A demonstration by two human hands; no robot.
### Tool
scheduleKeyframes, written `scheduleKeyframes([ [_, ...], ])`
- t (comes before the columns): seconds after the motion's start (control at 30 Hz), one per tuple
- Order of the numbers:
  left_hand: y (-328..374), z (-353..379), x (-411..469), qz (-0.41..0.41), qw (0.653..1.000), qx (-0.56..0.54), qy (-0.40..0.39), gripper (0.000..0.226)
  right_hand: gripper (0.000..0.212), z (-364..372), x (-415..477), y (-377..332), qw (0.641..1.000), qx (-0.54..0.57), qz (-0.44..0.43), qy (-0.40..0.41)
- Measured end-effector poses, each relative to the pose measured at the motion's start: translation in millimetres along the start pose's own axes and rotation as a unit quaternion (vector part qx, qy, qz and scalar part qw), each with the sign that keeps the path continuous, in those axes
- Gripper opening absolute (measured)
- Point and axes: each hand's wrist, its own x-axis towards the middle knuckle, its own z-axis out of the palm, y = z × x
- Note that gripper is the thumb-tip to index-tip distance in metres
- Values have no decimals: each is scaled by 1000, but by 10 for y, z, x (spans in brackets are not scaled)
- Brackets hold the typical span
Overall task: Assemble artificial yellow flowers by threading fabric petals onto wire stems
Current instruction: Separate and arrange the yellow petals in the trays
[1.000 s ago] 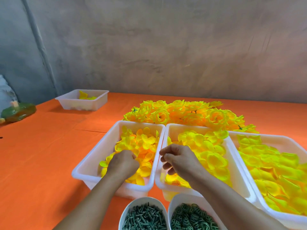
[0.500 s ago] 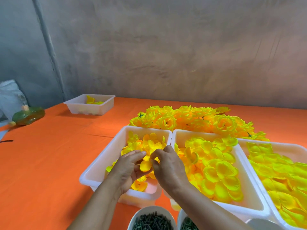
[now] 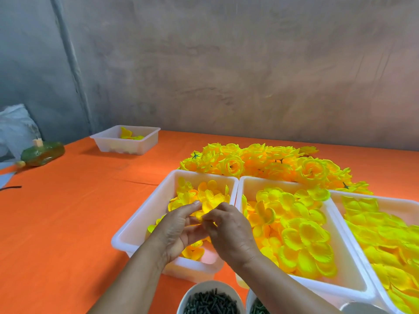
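From the head camera, both hands meet over the left tray (image 3: 140, 225), a white, smooth-walled plastic box on the orange cloth of the table (image 3: 68, 223). The left hand (image 3: 179, 227) and the right hand (image 3: 231, 234) touch at the fingertips and together pinch one petal (image 3: 205, 208), a thin, cupped piece of yellow fabric with rounded lobes, held just above the loose petals in that tray. The right hand's fingers curl tight on it; the left's forefinger lies along its top edge. The middle tray (image 3: 272, 179) touches the left tray and holds larger, ruffled yellow-green petal rounds; the right tray (image 3: 385, 199) holds flatter, broader ones. Behind the trays lies a heap of flowers (image 3: 267, 162), layered like roses, some with dark green star-shaped backs showing. At the near edge a round white bowl (image 3: 210, 301) is full of stems (image 3: 210, 302), short, dark green and ribbed. A far tray (image 3: 127, 141) stands well apart at the back left, with a few yellow pieces inside.
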Motion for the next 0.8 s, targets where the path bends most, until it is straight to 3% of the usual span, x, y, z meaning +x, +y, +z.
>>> scheduleKeyframes([
  [0.17,32,-16,-13,-56,997,37,-35,21,4,-3,64,9,980,154,122,28],
  [0.27,56,-25,-25,-69,996,15,-48,15,25,-9,64,13,970,182,159,26],
  [0.37,68,-38,-45,-67,996,-2,-55,9,29,-5,64,16,958,222,179,19],
  [0.47,51,-48,-19,-53,997,-11,-51,19,29,-26,65,17,945,265,193,-9],
  [0.57,57,-32,-21,-45,997,-20,-53,24,27,-83,56,43,909,356,213,-32],
  [0.7,49,-13,-34,-51,997,17,-62,36,23,-138,49,105,857,450,252,8],
  [0.8,41,9,-40,-49,997,33,-50,22,21,-105,54,113,877,415,241,15],
])
